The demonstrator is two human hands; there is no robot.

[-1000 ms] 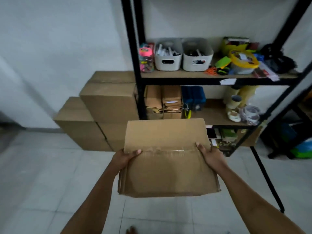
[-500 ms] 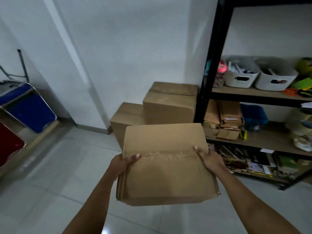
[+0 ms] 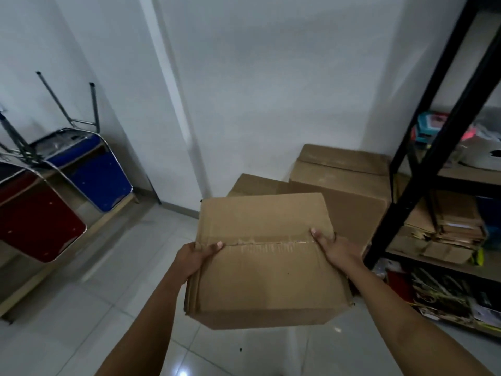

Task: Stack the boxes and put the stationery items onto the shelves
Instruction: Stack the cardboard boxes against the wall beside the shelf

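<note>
I saw the flat brown cardboard box (image 3: 267,260) carried at waist height, left hand (image 3: 195,257) and right hand (image 3: 335,248) clamping its short sides, thumbs on top. The stacked brown cartons (image 3: 339,183) lay ahead-right, probably nearer the right hand.

Head view looks forward and down, close over the hands (image 3: 267,256).
</note>
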